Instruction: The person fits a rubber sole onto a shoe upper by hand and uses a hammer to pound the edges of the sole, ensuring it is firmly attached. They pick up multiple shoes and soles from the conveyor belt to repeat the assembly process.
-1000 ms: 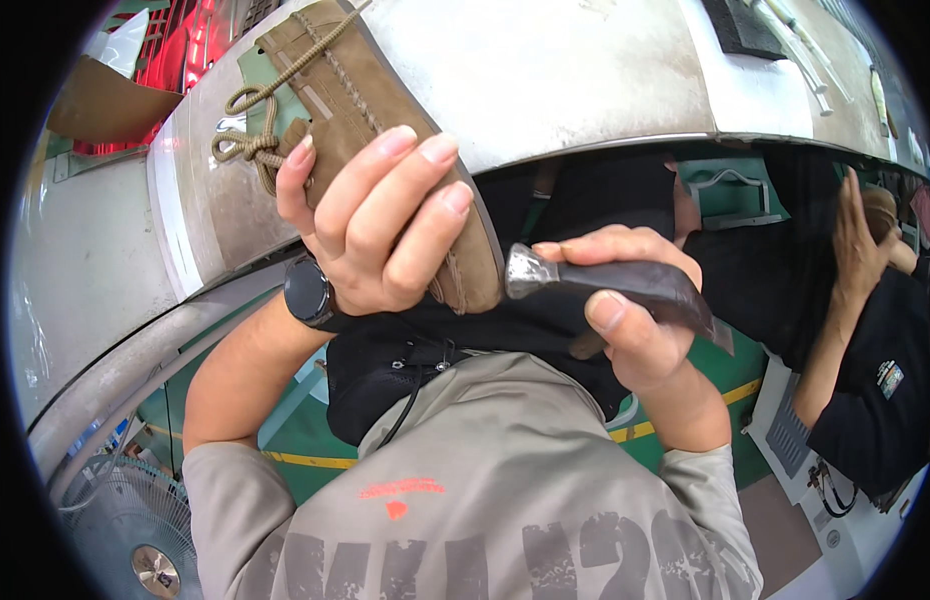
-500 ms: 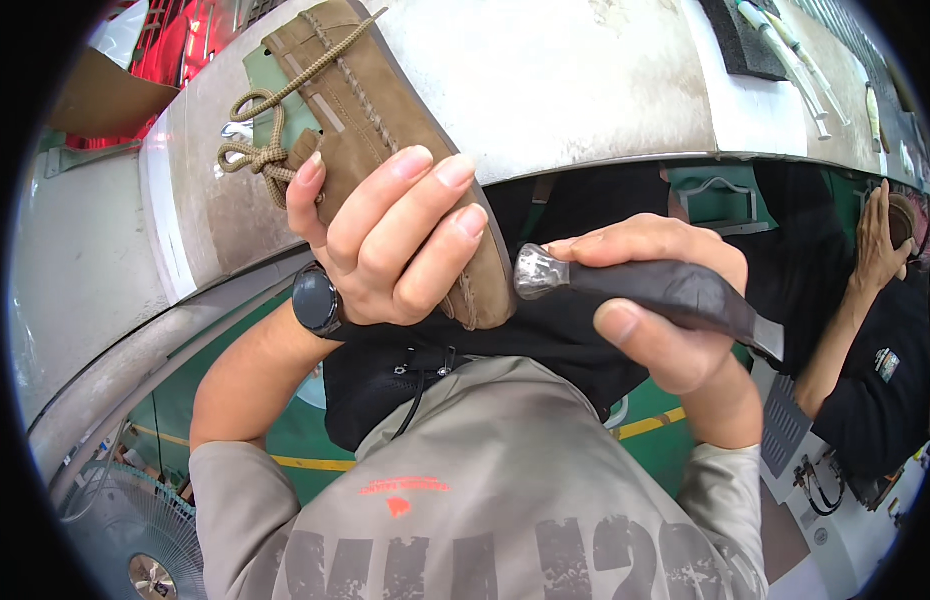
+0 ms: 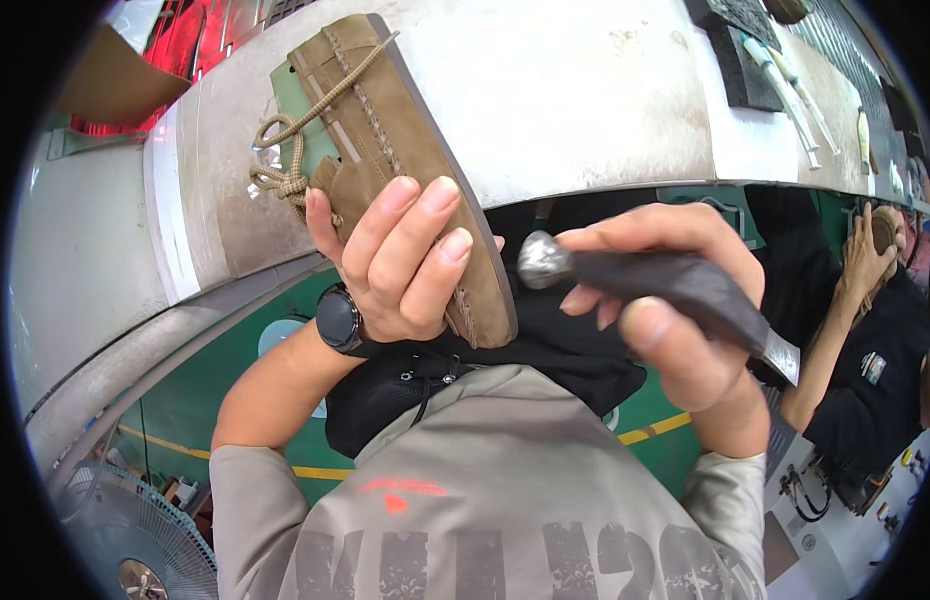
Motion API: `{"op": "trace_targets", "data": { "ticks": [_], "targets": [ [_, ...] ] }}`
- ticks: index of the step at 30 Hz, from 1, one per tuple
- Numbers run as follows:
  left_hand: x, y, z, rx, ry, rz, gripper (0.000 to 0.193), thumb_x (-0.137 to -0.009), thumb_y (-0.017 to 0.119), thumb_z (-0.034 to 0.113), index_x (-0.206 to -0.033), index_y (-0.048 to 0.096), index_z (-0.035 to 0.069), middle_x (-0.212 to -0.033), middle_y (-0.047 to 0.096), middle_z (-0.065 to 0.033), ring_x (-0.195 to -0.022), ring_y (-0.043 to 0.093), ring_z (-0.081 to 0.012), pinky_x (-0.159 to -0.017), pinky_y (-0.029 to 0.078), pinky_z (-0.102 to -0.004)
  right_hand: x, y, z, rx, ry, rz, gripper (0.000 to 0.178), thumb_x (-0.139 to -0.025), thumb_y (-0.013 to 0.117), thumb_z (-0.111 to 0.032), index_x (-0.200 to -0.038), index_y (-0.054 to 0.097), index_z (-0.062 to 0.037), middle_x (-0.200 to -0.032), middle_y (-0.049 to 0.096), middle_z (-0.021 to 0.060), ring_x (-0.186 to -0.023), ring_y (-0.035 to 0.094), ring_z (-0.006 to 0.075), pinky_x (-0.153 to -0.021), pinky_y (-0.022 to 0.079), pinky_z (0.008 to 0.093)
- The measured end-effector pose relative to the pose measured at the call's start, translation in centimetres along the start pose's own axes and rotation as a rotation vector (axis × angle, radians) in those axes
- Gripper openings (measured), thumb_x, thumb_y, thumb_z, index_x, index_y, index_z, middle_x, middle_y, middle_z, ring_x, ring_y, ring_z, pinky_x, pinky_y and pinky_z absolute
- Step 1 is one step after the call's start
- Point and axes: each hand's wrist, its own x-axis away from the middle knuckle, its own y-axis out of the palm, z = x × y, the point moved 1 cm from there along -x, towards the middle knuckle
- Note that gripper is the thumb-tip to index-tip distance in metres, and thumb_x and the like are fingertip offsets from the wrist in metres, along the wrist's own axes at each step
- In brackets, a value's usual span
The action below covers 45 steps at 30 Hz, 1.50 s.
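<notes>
Fingers (image 3: 425, 235) of the left hand (image 3: 400, 265) clamp a tan moccasin (image 3: 400, 150) over the workbench's (image 3: 585, 100) near edge while the right hand (image 3: 675, 300), closed around a dark-handled tool (image 3: 655, 285), looks set to work its heel next.

The moccasin shoe (image 3: 405, 150) is tan suede with a matching tan lace (image 3: 285, 170) and pale stitching. At its three o'clock, the tool (image 3: 655, 285) has a dark grey handle and a dull silver tip. The wristwatch (image 3: 340, 318) at seven o'clock is black. The workbench (image 3: 585, 90) is whitish grey; the floor (image 3: 215, 390) is green with yellow lines.
</notes>
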Motion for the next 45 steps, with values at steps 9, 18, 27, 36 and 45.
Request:
{"op": "trace_targets", "data": {
  "ticks": [9,18,27,36,45],
  "targets": [
    [0.1,0.3,-0.1,0.01,0.022,0.042,0.028,-0.102,0.065,0.016,-0.126,0.052,0.017,-0.127,0.067,-0.0028,-0.123,0.061,-0.0216,-0.125,0.022,-0.0652,-2.8,1.1,-2.7,0.413,-0.28,-0.227,0.033,-0.085,0.082,-0.017,-0.103,0.068,0.0074,-0.101,0.074,0.0277,-0.079,0.075,0.0247,-0.071,0.064,0.0346],
    [0.5,0.6,-0.2,0.019,-0.009,0.066,0.03,-0.102,0.065,0.017,-0.127,0.05,0.019,-0.128,0.066,0.0007,-0.124,0.06,-0.0193,-0.126,0.022,-0.0646,-1.2,1.0,-2.0,0.078,-0.086,0.176,0.044,-0.1,0.066,-0.029,-0.125,0.053,0.0052,-0.127,0.063,0.0375,-0.088,0.076,0.0293,-0.083,0.064,0.0377],
    [1.5,0.0,-0.4,0.035,-0.043,0.155,0.032,-0.101,0.069,0.025,-0.124,0.047,0.02,-0.123,0.061,0.0009,-0.121,0.058,-0.0195,-0.123,0.029,-0.0649,-3.7,3.7,-2.9,0.035,0.111,0.01,0.041,-0.091,0.076,-0.028,-0.107,0.06,0.0057,-0.11,0.07,0.0291,-0.077,0.075,0.0267,-0.074,0.063,0.0355],
    [2.1,1.1,0.0,-0.016,-0.051,0.174,0.048,-0.093,0.08,0.026,-0.127,0.046,0.022,-0.129,0.057,0.0042,-0.124,0.055,-0.0191,-0.123,0.026,-0.0684,-7.7,2.6,-3.7,-0.041,-0.147,0.328,0.035,-0.108,0.046,-0.028,-0.113,0.058,0.0052,-0.112,0.069,0.0301,-0.059,0.063,0.0166,-0.058,0.054,0.0271],
    [2.5,1.7,0.4,0.019,-0.103,0.286,0.054,-0.087,0.086,0.026,-0.124,0.046,0.025,-0.125,0.055,0.0066,-0.124,0.053,-0.0168,-0.122,0.026,-0.0684,-8.3,4.1,-4.0,0.078,-0.165,0.153,0.03,-0.108,0.048,-0.025,-0.113,0.058,0.0029,-0.102,0.068,0.0236,-0.06,0.061,0.0163,-0.058,0.055,0.0269]
  ]
}}
